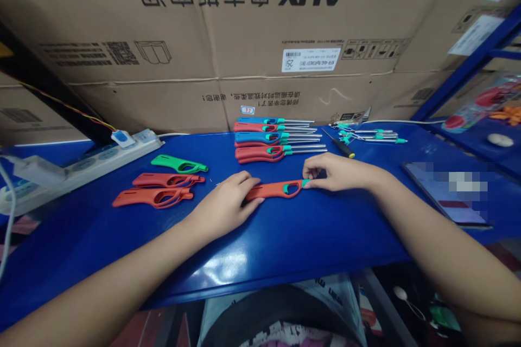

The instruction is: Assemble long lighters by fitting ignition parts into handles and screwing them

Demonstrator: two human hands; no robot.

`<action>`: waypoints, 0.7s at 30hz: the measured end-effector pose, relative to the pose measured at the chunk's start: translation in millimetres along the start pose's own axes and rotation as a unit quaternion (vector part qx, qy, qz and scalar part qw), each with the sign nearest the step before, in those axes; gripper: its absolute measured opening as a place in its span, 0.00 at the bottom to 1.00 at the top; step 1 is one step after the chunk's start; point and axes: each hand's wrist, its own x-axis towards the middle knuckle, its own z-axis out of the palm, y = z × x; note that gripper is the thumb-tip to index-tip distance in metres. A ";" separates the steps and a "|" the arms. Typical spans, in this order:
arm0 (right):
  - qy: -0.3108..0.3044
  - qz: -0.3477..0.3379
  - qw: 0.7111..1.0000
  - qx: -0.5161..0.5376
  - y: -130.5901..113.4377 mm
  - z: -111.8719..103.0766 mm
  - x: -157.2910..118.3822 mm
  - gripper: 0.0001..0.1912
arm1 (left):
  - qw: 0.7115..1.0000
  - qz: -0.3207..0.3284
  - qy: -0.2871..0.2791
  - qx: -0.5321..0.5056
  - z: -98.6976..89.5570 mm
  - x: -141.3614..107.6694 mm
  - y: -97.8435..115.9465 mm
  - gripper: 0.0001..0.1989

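An orange long-reach lighter with a teal trigger lies across the middle of the blue table. My left hand grips the butt of its handle between thumb and fingers. At the other end, my right hand pinches the teal collar; any metal tube there is hidden by the fingers. Beyond my hands, several red and blue lighters with metal tubes lie stacked side by side. To the left are a green lighter casing and two red lighter casings, without tubes.
Several metal tubes with teal parts lie at the back right, near a screwdriver. A tablet or phone rests at the right. A white power strip runs along the left. A cardboard box wall stands behind the table.
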 end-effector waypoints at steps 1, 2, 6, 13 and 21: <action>0.006 -0.005 1.000 -0.008 -0.9 1.4 0.0 0.12 | 1.000 -0.002 0.000 -0.008 -0.1 -0.1 -0.3 0.15; 0.012 -0.012 1.000 -0.019 -1.7 2.7 0.1 0.11 | 1.000 -0.004 0.001 -0.011 -0.2 -0.4 -0.5 0.13; 0.029 -0.048 0.996 -0.069 -3.0 6.9 1.1 0.08 | 1.000 -0.017 0.002 -0.013 0.2 -0.9 0.6 0.11; 0.037 -0.009 0.998 -0.056 0.8 2.9 4.7 0.08 | 0.999 -0.021 0.010 0.048 1.2 2.3 4.4 0.13; 0.189 0.342 0.899 -0.198 49.7 -17.2 -10.5 0.22 | 1.000 -0.014 0.011 0.014 4.4 -1.7 6.7 0.14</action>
